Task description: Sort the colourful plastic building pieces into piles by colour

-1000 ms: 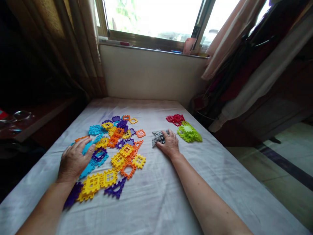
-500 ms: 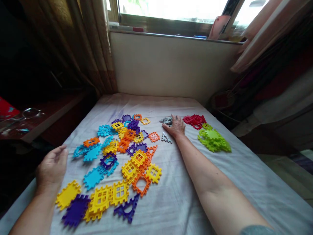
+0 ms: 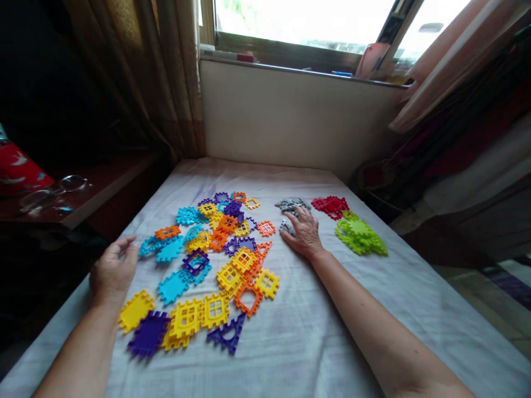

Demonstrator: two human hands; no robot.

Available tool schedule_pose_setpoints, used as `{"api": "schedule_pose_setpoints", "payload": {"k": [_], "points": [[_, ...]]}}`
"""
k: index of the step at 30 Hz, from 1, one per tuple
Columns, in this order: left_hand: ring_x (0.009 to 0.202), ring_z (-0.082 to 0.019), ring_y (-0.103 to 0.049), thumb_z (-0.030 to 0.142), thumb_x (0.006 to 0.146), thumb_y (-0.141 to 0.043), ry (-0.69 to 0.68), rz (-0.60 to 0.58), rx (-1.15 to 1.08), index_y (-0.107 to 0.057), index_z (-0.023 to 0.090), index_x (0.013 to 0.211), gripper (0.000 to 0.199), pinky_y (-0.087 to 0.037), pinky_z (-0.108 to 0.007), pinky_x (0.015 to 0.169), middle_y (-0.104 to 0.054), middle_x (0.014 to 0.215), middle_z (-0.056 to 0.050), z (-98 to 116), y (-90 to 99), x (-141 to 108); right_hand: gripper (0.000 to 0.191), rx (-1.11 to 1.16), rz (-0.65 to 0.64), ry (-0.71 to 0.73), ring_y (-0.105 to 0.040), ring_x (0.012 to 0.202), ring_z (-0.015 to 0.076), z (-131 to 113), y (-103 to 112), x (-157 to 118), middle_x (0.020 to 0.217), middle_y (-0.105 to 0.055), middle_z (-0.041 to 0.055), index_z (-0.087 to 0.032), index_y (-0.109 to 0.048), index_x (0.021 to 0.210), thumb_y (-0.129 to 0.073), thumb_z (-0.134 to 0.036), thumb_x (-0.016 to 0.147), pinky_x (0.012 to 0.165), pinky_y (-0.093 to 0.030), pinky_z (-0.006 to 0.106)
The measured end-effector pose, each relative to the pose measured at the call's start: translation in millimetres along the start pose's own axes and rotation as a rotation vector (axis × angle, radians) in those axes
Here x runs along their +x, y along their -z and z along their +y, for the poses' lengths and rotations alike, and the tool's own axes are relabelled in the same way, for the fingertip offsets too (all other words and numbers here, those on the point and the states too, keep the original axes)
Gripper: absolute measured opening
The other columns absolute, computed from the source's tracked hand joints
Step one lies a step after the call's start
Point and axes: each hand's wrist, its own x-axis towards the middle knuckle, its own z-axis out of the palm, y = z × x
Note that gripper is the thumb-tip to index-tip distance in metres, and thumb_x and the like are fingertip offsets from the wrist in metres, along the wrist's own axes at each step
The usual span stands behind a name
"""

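Observation:
My right hand (image 3: 303, 229) reaches over the bed sheet with its fingers apart. Its thumb and palm cover part of a small grey triangular building piece (image 3: 285, 226), and the fingertips lie at the near edge of a pile of grey pieces (image 3: 292, 205). My left hand (image 3: 114, 268) rests at the left, loosely bent and holding nothing visible, close to the light blue interlocking tiles (image 3: 170, 250). Between the hands spreads a mixed heap with yellow window tiles (image 3: 215, 309), orange tiles (image 3: 248, 299), a purple square tile (image 3: 149, 334) and a purple triangle (image 3: 229, 333).
Beyond my right hand sit a red pile (image 3: 331, 206) and a lime green pile (image 3: 360, 235). A dark side table (image 3: 83, 204) at the left bears eyeglasses (image 3: 53, 190) and a red patterned object (image 3: 20, 168). A low wall (image 3: 290, 116) under the window closes the far side.
My right hand has moved back from the grey pile onto the grey triangle, uncovering the pile. The view has shifted a little, so the tiles and left hand appear further right.

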Motion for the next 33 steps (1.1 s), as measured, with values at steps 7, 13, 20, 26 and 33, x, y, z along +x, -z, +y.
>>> {"api": "schedule_pose_setpoints", "payload": {"k": [7, 13, 20, 26, 33], "points": [[0.095, -0.030, -0.067, 0.048, 0.081, -0.053, 0.122, -0.053, -0.053, -0.071, 0.025, 0.108, 0.040, -0.052, -0.041, 0.078, -0.076, 0.101, -0.006, 32.8, 15.0, -7.3, 0.046, 0.009, 0.017, -0.108, -0.038, 0.136, 0.0328, -10.7, -7.3, 40.8, 0.146, -0.050, 0.0134, -0.022, -0.062, 0.131, -0.054, -0.036, 0.089, 0.113, -0.025, 0.052], [0.109, -0.032, -0.065, 0.050, 0.088, -0.043, -0.146, -0.151, 0.061, -0.065, 0.020, 0.124, 0.052, -0.046, -0.048, 0.098, -0.072, 0.117, -0.014, 32.9, 2.6, -12.5, 0.050, 0.210, -0.121, -0.004, -0.044, 0.135, 0.0276, -82.0, -14.4, 95.4, 0.148, -0.048, 0.0134, -0.022, -0.058, 0.138, -0.047, -0.044, 0.094, 0.111, -0.035, 0.042], [0.132, -0.028, -0.053, 0.047, 0.093, -0.037, -0.270, -0.265, 0.162, -0.057, 0.026, 0.135, 0.051, -0.028, -0.054, 0.114, -0.063, 0.137, -0.010, 33.4, -3.1, -21.0, 0.076, 0.241, -0.463, -0.263, -0.035, 0.140, 0.0397, -152.0, -36.1, 165.1, 0.155, -0.037, 0.0150, -0.033, -0.043, 0.149, -0.039, -0.077, 0.086, 0.103, -0.035, 0.067], [0.135, -0.026, -0.050, 0.044, 0.093, -0.041, -0.365, -0.324, 0.179, -0.058, 0.032, 0.135, 0.047, -0.029, -0.052, 0.116, -0.058, 0.142, -0.005, 36.0, 1.9, -22.9, 0.066, 0.204, -0.608, 0.070, -0.040, 0.136, 0.0365, -192.1, -41.7, 168.9, 0.145, -0.051, 0.0115, -0.037, -0.056, 0.137, -0.041, -0.077, 0.086, 0.104, -0.036, 0.063], [0.136, -0.026, -0.049, 0.048, 0.091, -0.042, -0.334, -0.373, 0.111, -0.051, 0.027, 0.141, 0.055, -0.026, -0.054, 0.117, -0.054, 0.146, -0.009, 39.6, 1.3, -21.2, 0.048, 0.231, -0.637, 0.388, -0.047, 0.131, 0.0309, -190.0, -3.9, 123.1, 0.137, -0.060, 0.0070, -0.032, -0.066, 0.126, -0.053, -0.060, 0.089, 0.105, -0.038, 0.052]]}}
